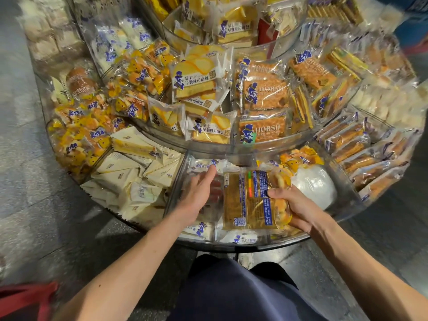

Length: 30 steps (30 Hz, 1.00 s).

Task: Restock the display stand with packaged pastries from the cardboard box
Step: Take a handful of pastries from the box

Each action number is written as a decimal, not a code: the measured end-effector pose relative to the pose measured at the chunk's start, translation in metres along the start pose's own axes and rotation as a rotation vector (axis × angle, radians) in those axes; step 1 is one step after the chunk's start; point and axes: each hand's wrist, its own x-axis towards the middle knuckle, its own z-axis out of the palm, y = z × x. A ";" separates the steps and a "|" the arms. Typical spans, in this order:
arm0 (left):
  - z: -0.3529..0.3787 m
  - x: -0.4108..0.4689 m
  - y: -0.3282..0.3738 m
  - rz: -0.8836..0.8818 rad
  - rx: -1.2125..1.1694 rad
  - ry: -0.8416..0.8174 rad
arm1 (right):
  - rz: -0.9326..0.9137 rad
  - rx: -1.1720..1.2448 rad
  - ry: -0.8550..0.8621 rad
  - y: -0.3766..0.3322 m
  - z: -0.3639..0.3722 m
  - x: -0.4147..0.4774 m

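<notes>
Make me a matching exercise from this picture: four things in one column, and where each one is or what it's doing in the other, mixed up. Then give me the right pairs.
Things
1. left hand
2. right hand
3. cream triangular packets
4. orange HORSH packet

Places or states
A. in the tier above the hands
B. grips a packet with its printed back up
C. in the bottom tier, left of both hands
D. reaches, holding nothing, into the bottom tier of the display stand

Pairs: 1-D, 2-B, 3-C, 4-A
</notes>
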 end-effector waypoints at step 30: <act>0.083 -0.048 0.072 0.171 0.344 -0.191 | -0.217 -0.235 0.065 -0.017 -0.086 -0.049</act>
